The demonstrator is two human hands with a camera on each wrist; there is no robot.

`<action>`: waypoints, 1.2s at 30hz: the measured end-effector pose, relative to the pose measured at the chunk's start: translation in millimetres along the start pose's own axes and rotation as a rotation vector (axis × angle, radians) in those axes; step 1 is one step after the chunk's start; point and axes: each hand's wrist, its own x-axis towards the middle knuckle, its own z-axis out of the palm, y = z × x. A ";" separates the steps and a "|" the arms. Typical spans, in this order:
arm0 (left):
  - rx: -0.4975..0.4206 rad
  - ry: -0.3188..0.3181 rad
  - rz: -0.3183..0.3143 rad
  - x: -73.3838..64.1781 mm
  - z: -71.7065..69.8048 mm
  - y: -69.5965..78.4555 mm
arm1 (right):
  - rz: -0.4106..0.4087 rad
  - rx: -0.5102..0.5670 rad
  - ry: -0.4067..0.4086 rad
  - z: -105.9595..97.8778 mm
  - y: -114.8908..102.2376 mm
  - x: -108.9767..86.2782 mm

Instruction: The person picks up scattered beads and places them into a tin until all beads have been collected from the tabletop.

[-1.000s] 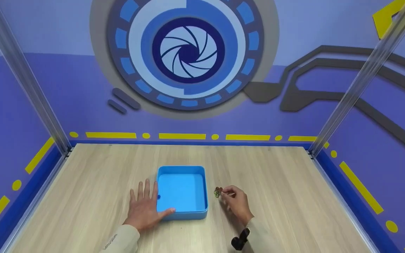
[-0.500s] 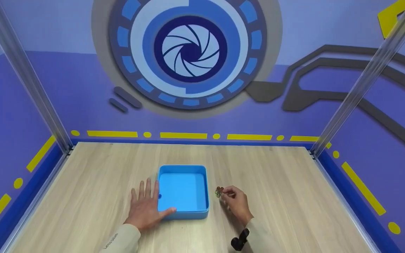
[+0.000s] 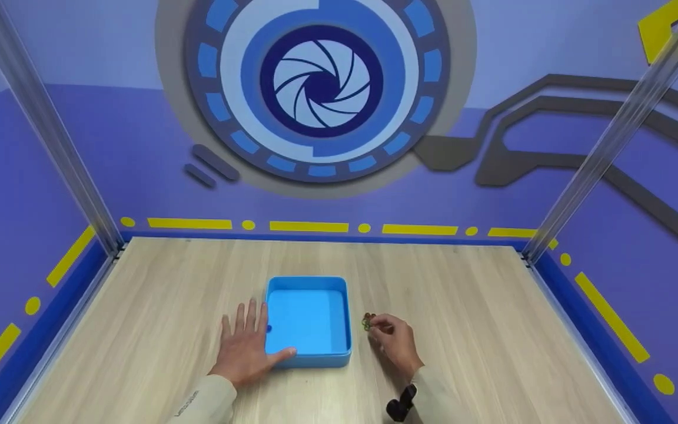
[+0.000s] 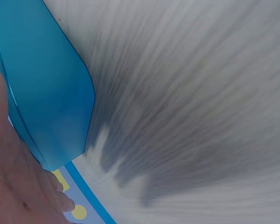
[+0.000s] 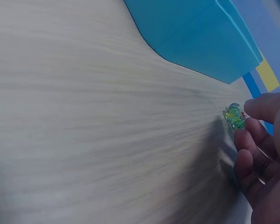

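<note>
A square blue box (image 3: 306, 360) without a lid stands on the table. My left hand (image 3: 245, 348) rests against its left side, fingers spread flat and the thumb over the near rim. Inside the box, by the left wall, lies a small dark blue ball (image 3: 269, 328). To the right of the box sits a tight cluster of small glass marbles (image 3: 366, 321), green and reddish. My right hand (image 3: 395, 341) pinches at the cluster's right edge with thumb and index finger. In the right wrist view the green marbles (image 5: 234, 115) show just beyond the fingertips, with the pinched spot mostly hidden.
The wood-grain table (image 3: 457, 294) spreads out around the box. Metal posts (image 3: 586, 171) and purple printed walls (image 3: 139, 194) enclose it at the back and sides. A black wrist camera mount (image 3: 402, 403) sits at the right sleeve.
My right fingertips have shifted slightly left over the marbles, covering a bit more of them. The left hand keeps its place on the box. The head view has drifted a little.
</note>
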 end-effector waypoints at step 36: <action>-0.014 -0.008 -0.009 0.4 0.9 -0.9 | -0.061 -0.038 0.029 5.6 6.0 -0.9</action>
